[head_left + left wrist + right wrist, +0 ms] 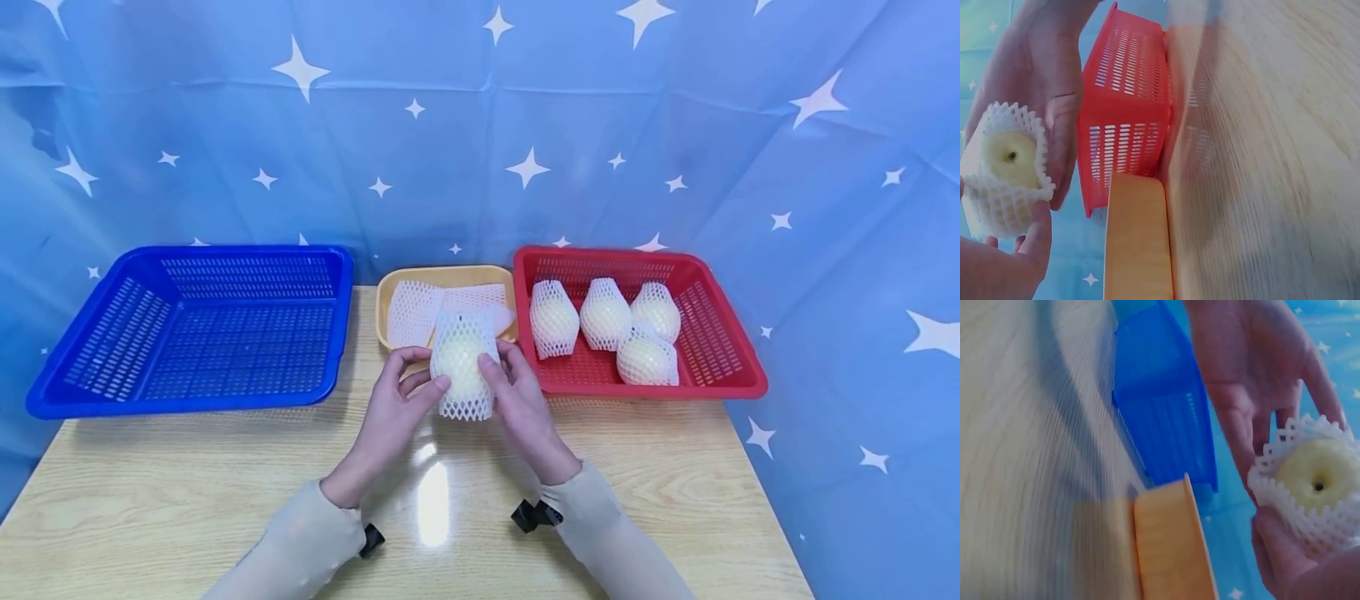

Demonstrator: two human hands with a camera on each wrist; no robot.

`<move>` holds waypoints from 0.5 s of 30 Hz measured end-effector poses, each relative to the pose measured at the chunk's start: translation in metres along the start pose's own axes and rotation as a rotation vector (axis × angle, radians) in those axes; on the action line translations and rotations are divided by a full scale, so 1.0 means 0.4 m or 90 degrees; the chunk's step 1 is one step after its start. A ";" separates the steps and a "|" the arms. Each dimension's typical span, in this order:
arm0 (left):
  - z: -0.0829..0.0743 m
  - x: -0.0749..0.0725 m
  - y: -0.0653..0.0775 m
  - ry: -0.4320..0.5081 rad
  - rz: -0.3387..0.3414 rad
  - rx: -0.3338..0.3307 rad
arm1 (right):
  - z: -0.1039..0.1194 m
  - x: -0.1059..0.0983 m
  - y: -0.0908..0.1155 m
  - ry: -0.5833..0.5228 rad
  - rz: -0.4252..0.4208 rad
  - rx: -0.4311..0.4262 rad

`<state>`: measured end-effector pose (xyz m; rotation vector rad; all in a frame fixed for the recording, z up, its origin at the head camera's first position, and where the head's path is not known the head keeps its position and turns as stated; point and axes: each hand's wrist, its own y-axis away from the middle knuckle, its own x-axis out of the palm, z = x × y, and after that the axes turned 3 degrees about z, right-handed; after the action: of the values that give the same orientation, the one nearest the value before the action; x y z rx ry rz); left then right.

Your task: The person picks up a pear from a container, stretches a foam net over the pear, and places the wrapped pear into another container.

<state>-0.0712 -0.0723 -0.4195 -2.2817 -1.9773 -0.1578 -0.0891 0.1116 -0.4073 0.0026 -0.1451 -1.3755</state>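
Note:
A pale yellow round fruit [459,367] in a white foam net sleeve [467,409] is held between both hands, raised over the table in front of the small tray. My left hand [397,396] grips its left side, thumb toward me. From the other side my right hand [527,410] grips it too, thumb pressed on the front of the net. In the left wrist view the fruit's end [1005,151] with a dark dimple shows through the open net. The right wrist view also shows this kind of dimpled end [1316,478], ringed by the net's edge.
A yellow tray [450,272] at the back middle has several flat foam nets [411,310] in it. To its right, a red basket [720,333] contains several netted fruits [553,321]. A blue basket [240,350] stands on the left. Behind hangs a star-patterned blue cloth [450,150].

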 end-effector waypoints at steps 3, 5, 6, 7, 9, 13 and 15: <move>0.001 0.013 -0.004 0.014 -0.009 -0.005 | 0.010 -0.017 0.009 0.095 0.027 -0.010; -0.002 0.024 -0.005 0.021 -0.012 0.000 | 0.021 -0.031 0.012 0.146 0.038 -0.018; -0.004 0.032 -0.007 0.026 -0.011 0.002 | 0.028 -0.037 0.013 0.163 0.041 -0.019; -0.007 0.040 -0.008 0.031 -0.008 0.005 | 0.035 -0.044 0.014 0.174 0.042 -0.020; -0.012 0.058 -0.013 0.033 0.002 0.013 | 0.051 -0.059 0.015 0.184 0.041 -0.019; -0.022 0.095 -0.025 0.016 0.039 0.040 | 0.087 -0.097 0.018 0.171 0.030 -0.007; -0.023 0.110 -0.028 -0.009 0.062 0.059 | 0.105 -0.119 0.020 0.170 0.021 -0.001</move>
<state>-0.0760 -0.0293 -0.4035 -2.3203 -1.8349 -0.0408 -0.0946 0.1632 -0.3700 0.1809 0.0782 -1.3285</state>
